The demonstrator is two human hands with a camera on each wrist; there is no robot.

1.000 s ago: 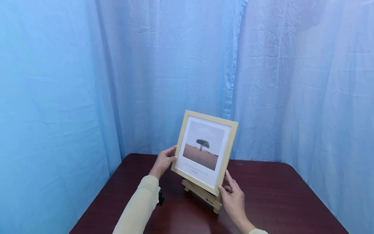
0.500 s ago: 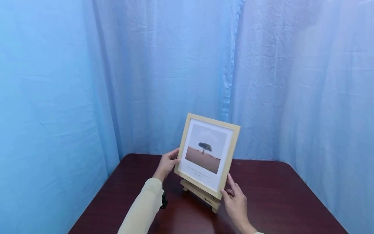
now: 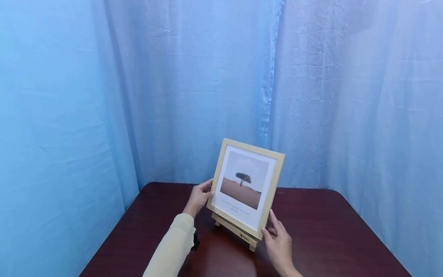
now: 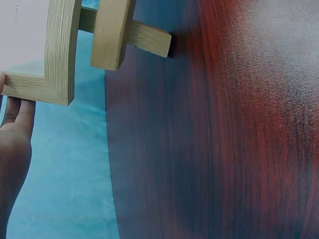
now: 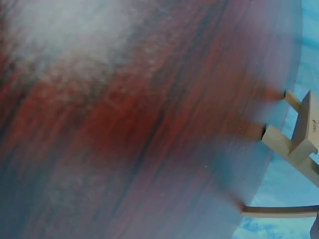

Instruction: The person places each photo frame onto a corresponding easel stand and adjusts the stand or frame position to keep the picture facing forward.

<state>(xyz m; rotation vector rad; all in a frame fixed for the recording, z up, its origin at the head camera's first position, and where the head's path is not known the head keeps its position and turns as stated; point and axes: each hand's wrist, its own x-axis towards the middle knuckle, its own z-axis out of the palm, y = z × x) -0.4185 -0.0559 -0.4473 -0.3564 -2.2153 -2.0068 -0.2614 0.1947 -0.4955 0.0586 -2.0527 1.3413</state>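
Note:
A light-wood picture frame (image 3: 247, 188) with a print of a lone tree leans back, slightly tilted, at the front of a small wooden easel (image 3: 235, 229). My left hand (image 3: 198, 198) grips its left edge, thumb in front and fingers behind. At the lower right corner, my right hand (image 3: 279, 246) holds the other edge, thumb on the front. In the left wrist view, a narrow gap shows between the frame's corner (image 4: 60, 84) and the easel's ledge (image 4: 110, 35). The right wrist view catches the easel's legs (image 5: 279, 142) on the table. Most of the easel is hidden behind the frame.
The easel stands on a dark reddish-brown table (image 3: 322, 227) with rounded far corners. Light-blue curtains (image 3: 194, 96) hang behind it and along both sides. A black strap device (image 3: 195, 240) sits on the left sleeve's wrist.
Both hands have lowered the picture frame towards the easel's ledge, shifting it a little to the right. Their hold on its edges stays the same. The head view has shifted slightly.

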